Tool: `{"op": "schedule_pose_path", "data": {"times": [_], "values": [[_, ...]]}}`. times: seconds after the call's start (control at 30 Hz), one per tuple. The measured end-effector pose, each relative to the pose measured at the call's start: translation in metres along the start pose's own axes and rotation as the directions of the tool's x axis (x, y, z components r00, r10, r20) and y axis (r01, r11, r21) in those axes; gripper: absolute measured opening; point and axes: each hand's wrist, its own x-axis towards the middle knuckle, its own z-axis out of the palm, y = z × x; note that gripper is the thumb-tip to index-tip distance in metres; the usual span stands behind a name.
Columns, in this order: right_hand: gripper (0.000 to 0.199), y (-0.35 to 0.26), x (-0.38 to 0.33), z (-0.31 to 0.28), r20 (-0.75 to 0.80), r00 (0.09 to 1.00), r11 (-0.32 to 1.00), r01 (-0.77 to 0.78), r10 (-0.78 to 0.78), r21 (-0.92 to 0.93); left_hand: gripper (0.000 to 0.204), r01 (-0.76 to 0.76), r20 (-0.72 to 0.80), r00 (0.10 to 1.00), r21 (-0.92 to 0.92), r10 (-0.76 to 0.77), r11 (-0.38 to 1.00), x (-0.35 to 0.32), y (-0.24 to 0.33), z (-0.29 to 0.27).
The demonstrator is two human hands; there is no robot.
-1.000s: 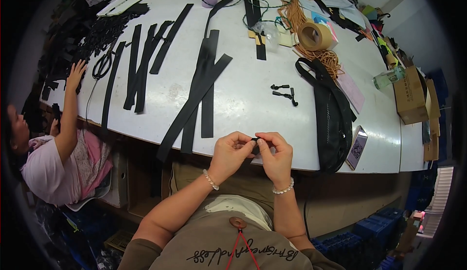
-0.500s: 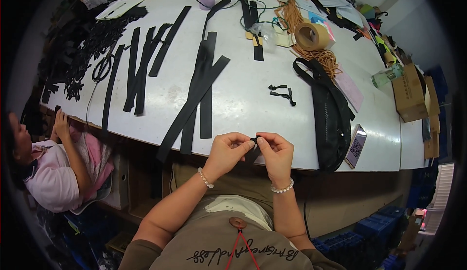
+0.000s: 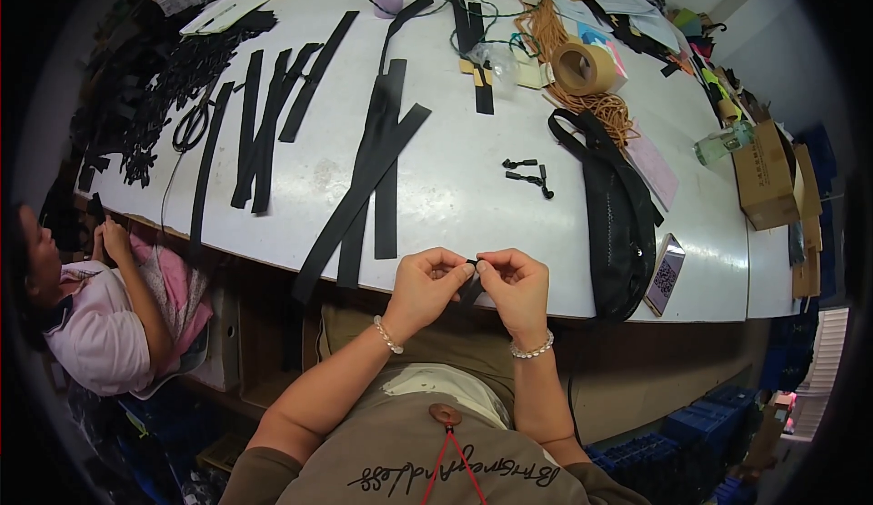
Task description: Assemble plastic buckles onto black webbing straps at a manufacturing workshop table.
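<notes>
Where hands (image 3: 473,287) meet: white table (image 3: 455,196).

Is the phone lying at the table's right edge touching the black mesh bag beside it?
Apart. The head view shows a strip of white table between the phone and the black mesh bag.

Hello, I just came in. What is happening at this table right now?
A person sits at the edge of a white work table and pinches a small black piece between the left hand and the right hand, just in front of the table edge. Long black fabric strips, a black bag and three small black pulls lie on the table. At the left, another person in a pink shirt sits low beside the table.
</notes>
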Motion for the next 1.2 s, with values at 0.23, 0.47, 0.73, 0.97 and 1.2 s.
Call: {"op": "schedule_pose_path", "data": {"times": [0.23,0.47,0.73,0.97,1.2], "values": [[0.009,0.001,-0.003,-0.001,0.022,0.998,0.996,0.055,-0.054,-0.063,0.013,0.019,0.027,0.999,-0.021,-0.018,1.0,0.001,0.0,-0.002],[0.01,0.01,-0.008,0.008,-0.08,0.985,0.982,0.163,-0.156,0.09,0.01,0.055,0.047,0.998,-0.049,-0.052,0.997,-0.001,0.006,0.002],[0.01,0.009,-0.009,0.006,-0.101,0.992,0.993,0.085,-0.077,0.076,0.008,-0.065,-0.028,0.997,0.005,0.065,0.998,-0.006,-0.004,0.008],[0.011,-0.031,-0.015,-0.002,-0.006,0.994,0.994,0.11,-0.11,-0.02,0.01,0.019,-0.024,1.0,0.025,-0.019,0.999,-0.022,0.043,0.016],[0.013,-0.062,-0.018,-0.001,0.103,0.982,0.982,0.149,-0.161,0.114,0.01,-0.046,0.017,0.999,-0.007,0.046,0.999,-0.033,0.079,0.016]]}}
